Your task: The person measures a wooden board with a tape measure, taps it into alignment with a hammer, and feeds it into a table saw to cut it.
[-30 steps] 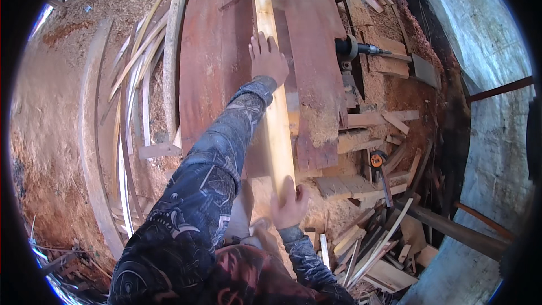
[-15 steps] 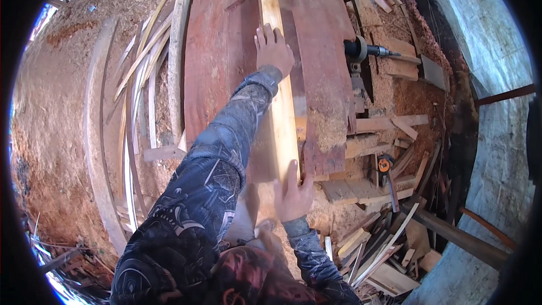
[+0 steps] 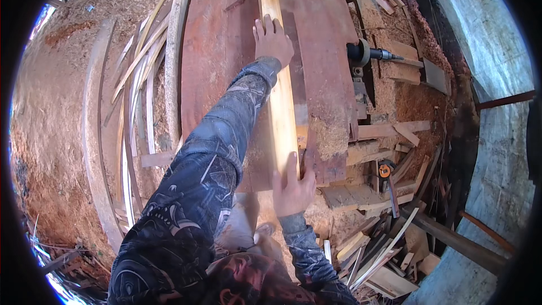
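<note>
A long, pale wooden strip (image 3: 281, 110) runs lengthwise over a reddish-brown plank bench (image 3: 206, 51). My left hand (image 3: 274, 44) is palm down across the strip, well forward, its fingers bent over the top and left side. Its thumb is hidden. At the strip's near end, my right hand (image 3: 294, 192) grips the wood, the index finger laid along the top and the thumb on the left. The strip's far end passes out of view at the top. Sawdust (image 3: 330, 135) covers part of the bench's near right corner.
Thin offcuts (image 3: 149, 73) and a curved board (image 3: 93, 130) lie on the sawdust-covered ground to the left. A dark spindle with a metal chuck (image 3: 381, 53) juts out right of the bench. Behind an orange tape measure (image 3: 385, 170), scrap wood (image 3: 389, 254) is heaped at the lower right.
Both hands have slid a little forward, away from me, along with the wooden strip. The bench's near edge sits slightly lower in the picture.
</note>
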Available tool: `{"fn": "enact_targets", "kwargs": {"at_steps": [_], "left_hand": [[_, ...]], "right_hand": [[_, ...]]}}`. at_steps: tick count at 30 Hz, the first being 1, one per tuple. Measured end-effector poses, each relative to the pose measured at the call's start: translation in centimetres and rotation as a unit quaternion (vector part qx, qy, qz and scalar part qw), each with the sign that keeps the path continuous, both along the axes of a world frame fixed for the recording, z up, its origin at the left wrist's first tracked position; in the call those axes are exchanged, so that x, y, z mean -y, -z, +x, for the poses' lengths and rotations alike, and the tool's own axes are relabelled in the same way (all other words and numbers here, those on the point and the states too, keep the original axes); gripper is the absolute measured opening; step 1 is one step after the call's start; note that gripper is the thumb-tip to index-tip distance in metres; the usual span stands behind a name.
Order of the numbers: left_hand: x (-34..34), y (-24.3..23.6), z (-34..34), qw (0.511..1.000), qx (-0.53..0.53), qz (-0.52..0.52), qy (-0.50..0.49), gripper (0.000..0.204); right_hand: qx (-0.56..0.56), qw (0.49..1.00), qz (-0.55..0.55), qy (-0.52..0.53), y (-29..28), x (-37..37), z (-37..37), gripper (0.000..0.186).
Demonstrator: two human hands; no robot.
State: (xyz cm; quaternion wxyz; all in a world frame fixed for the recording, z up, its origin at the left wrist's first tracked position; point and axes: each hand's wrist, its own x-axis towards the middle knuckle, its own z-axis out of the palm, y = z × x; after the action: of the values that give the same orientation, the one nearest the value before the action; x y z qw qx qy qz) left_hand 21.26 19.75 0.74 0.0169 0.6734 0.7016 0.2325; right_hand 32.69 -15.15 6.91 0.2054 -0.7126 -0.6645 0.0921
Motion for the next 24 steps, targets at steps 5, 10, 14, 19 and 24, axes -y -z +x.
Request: {"fn": "enact_targets", "kwargs": {"at_steps": [5,10,14,19,24], "left_hand": [[-1.6,0.2,-0.2,1.000,0.007,0.002,0.002,0.065],[-2.7,0.5,-0.6,1.000,0.013,0.005,0.002,0.064],[-3.7,0.7,-1.1,1.000,0.013,0.009,0.002,0.063],[-5.7,1.2,-1.0,1.000,0.009,0.016,0.000,0.064],[-7.0,1.4,-2.8,1.000,-0.006,0.007,0.006,0.063]], "right_hand": [[0.032,0.999,0.004,0.004,0.1,-1.4,-0.4,0.065],[0.017,1.000,-0.018,0.009,0.4,-2.4,-0.8,0.066],[0.028,1.000,-0.001,0.008,1.2,-3.3,-1.1,0.065],[0.043,0.999,0.011,0.015,1.2,-4.8,-1.3,0.065],[0.038,0.999,0.015,0.009,1.8,-6.0,-2.2,0.065]]}}
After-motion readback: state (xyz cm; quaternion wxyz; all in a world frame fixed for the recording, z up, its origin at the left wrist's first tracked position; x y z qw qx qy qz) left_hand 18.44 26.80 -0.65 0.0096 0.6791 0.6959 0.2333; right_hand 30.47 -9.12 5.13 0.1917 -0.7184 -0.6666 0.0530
